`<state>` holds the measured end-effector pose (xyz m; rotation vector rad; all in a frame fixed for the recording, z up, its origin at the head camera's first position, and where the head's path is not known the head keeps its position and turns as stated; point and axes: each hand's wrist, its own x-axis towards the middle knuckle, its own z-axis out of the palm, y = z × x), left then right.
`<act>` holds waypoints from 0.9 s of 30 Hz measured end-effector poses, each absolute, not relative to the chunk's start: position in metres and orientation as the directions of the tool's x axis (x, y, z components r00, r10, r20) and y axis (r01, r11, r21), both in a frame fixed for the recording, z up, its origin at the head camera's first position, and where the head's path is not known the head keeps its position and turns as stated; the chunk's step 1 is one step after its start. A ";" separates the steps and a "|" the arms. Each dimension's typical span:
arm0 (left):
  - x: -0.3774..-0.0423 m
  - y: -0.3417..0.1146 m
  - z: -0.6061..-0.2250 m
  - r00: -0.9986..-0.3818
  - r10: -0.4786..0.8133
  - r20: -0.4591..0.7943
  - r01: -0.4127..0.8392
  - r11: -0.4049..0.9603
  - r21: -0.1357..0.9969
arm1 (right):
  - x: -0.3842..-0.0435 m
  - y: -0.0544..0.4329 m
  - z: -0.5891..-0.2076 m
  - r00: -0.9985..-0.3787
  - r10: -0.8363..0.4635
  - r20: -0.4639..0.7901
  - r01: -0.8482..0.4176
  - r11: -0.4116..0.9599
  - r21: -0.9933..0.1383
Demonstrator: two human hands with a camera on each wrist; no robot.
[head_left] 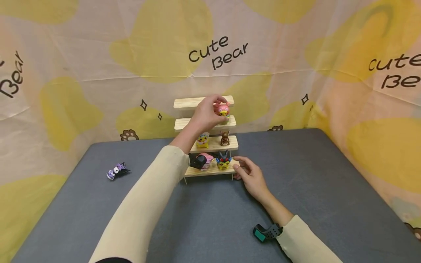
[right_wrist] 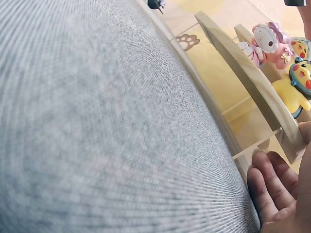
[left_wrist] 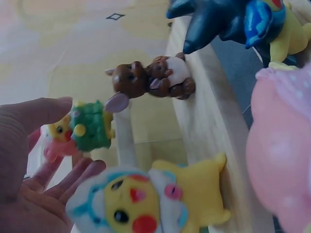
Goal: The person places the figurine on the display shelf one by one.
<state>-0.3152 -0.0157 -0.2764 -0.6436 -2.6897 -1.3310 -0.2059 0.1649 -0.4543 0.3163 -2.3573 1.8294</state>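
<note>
My left hand (head_left: pixel 206 112) holds a small figurine (head_left: pixel 224 110) with a pink hood, yellow face and green body between thumb and fingers. It is at the right end of the second tier from the top of a wooden stepped display shelf (head_left: pixel 187 103). In the left wrist view the same figurine (left_wrist: pixel 91 127) lies between thumb and fingertips. Lower down, my right hand (head_left: pixel 252 178) grips the right end of the bottom tier, thumb at the board's edge and fingers beneath. In the right wrist view those fingers (right_wrist: pixel 273 187) curl under the board (right_wrist: pixel 260 90).
On the third tier stand a white-hooded yellow figurine (head_left: pixel 202 141) and a brown one (head_left: pixel 225 138). The bottom tier bears a pink figurine (head_left: pixel 207 160) and a dark-eared yellow one (head_left: pixel 224 161). A purple-and-black figurine (head_left: pixel 117 170) lies on the grey table (head_left: pixel 296 171), left. Printed cloth hangs behind.
</note>
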 end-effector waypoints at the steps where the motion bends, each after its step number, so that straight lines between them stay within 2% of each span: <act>1: -0.315 -0.019 -0.276 -0.912 0.334 0.240 0.391 0.525 0.756 | -0.206 0.165 -0.454 -0.968 -0.077 0.237 -0.249 0.240 -0.938; 12: -0.305 -0.059 -0.272 -0.936 0.274 0.222 0.327 0.438 0.838 | -0.206 0.164 -0.453 -0.967 -0.071 0.244 -0.254 0.245 -0.936; 27: -0.281 -0.124 -0.286 -0.954 0.179 0.241 0.299 0.504 0.811 | -0.206 0.163 -0.454 -0.970 -0.066 0.234 -0.243 0.232 -0.942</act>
